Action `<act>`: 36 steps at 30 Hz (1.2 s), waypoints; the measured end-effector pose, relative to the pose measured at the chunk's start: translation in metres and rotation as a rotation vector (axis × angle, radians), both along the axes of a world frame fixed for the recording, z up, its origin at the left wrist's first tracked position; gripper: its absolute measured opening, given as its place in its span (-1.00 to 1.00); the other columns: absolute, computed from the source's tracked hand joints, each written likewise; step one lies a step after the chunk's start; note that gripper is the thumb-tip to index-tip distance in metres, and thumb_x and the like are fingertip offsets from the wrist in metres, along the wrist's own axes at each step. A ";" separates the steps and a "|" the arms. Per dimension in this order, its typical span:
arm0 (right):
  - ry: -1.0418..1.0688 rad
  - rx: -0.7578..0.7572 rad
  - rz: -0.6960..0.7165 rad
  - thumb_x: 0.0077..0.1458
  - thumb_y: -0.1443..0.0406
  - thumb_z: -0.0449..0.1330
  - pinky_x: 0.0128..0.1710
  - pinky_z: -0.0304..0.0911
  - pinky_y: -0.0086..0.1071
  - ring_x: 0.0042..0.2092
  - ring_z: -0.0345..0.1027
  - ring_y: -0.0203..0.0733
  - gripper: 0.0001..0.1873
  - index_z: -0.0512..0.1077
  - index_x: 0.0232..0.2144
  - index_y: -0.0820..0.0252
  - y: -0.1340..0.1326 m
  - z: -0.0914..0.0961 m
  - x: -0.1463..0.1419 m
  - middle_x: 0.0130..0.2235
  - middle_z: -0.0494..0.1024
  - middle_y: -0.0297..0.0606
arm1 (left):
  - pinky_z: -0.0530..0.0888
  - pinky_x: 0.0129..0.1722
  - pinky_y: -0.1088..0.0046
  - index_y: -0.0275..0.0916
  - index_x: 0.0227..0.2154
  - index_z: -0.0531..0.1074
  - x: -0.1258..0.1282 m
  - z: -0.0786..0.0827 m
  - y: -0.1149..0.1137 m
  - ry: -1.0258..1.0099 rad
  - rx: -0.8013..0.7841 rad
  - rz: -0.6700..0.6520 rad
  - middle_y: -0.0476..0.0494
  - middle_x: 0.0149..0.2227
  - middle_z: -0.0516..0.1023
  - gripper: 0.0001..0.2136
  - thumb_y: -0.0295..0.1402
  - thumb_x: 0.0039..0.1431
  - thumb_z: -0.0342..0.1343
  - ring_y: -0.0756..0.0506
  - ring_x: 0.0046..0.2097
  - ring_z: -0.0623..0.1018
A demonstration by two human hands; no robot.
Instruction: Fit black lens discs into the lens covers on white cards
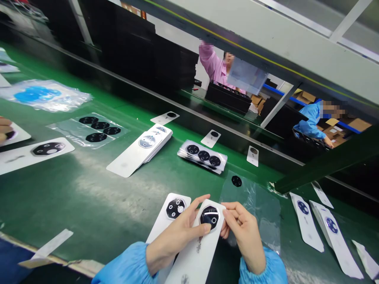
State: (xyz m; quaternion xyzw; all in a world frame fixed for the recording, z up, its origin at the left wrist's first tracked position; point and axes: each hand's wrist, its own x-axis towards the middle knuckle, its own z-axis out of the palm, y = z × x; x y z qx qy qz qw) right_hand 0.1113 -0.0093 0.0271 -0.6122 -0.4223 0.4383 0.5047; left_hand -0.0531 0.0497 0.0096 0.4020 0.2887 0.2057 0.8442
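Observation:
My left hand (174, 237) grips a white phone-back-like panel (202, 252), its thumb lying on the lower edge of the black round lens plate (209, 217) near the panel's top. The fingers of my right hand (247, 232) are pinched at the panel's upper right corner; whether a small piece is between them cannot be made out. Partly under my left hand, a second white panel (158, 223) with a black lens plate (175, 208) lies on the table. Just beyond my right hand, a clear plastic sheet (266, 209) carries one black disc (236, 181).
On the green table (97, 189) are a stack of white panels (127, 159), a pile of disc sheets (203, 155) and a bagged sheet of black discs (96, 130). More panels (308, 227) lie right. Another person's hand (4, 128) touches a panel at left. A green post (325, 161) stands right.

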 end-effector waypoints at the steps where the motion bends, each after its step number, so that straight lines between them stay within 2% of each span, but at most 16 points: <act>1: 0.000 0.002 0.001 0.04 -0.01 0.19 -0.61 0.26 -0.52 -0.62 0.30 -0.38 -0.57 0.42 -0.34 0.29 0.000 0.000 0.000 -0.66 0.43 -0.40 | 0.31 -0.09 0.35 -0.08 0.20 -0.01 0.000 0.000 0.001 0.011 0.001 -0.012 -0.11 -0.11 0.46 -0.25 -0.23 -0.02 0.26 -0.12 -0.10 0.43; 5: -0.014 0.011 -0.004 0.04 0.00 0.19 -0.61 0.26 -0.51 -0.62 0.31 -0.37 -0.58 0.42 -0.34 0.28 -0.002 0.001 -0.002 -0.66 0.43 -0.40 | 0.30 -0.05 0.35 -0.05 0.20 0.00 0.001 0.000 0.001 0.022 0.012 -0.029 -0.11 -0.04 0.44 -0.21 -0.25 -0.06 0.29 -0.13 -0.06 0.41; 14: -0.003 0.019 0.022 0.06 0.01 0.18 -0.59 0.26 -0.51 -0.61 0.31 -0.38 -0.59 0.41 -0.32 0.29 -0.002 0.001 -0.004 -0.64 0.43 -0.40 | 0.35 -0.24 0.45 -0.05 0.20 0.05 0.002 0.002 -0.002 -0.051 -0.029 -0.002 -0.06 -0.16 0.48 -0.23 -0.34 -0.07 0.30 -0.06 -0.23 0.46; 23: -0.007 0.026 0.044 0.09 0.05 0.16 -0.58 0.27 -0.51 -0.60 0.31 -0.39 -0.63 0.40 -0.30 0.28 -0.004 -0.001 -0.003 -0.63 0.42 -0.41 | 0.33 -0.17 0.46 -0.08 0.19 0.05 0.000 0.005 0.000 -0.066 -0.003 0.009 -0.05 -0.17 0.49 -0.25 -0.34 -0.06 0.29 -0.05 -0.18 0.45; 30: 0.007 0.023 0.037 0.07 0.03 0.18 -0.59 0.26 -0.50 -0.61 0.31 -0.37 -0.62 0.39 -0.33 0.28 -0.003 0.002 -0.004 -0.64 0.42 -0.41 | 0.29 -0.29 0.49 -0.12 0.23 -0.05 -0.002 0.006 0.004 -0.050 -0.006 -0.058 0.01 -0.30 0.49 -0.17 -0.26 -0.05 0.29 -0.01 -0.31 0.43; 36: 0.109 -0.081 0.075 0.02 -0.03 0.18 -0.65 0.25 -0.51 -0.65 0.29 -0.36 -0.55 0.32 -0.32 0.26 0.001 0.004 -0.004 -0.66 0.42 -0.42 | 0.32 -0.20 0.44 -0.10 0.26 -0.11 -0.005 0.008 0.006 -0.014 0.005 -0.065 -0.06 -0.17 0.48 -0.12 -0.22 -0.06 0.29 -0.06 -0.22 0.44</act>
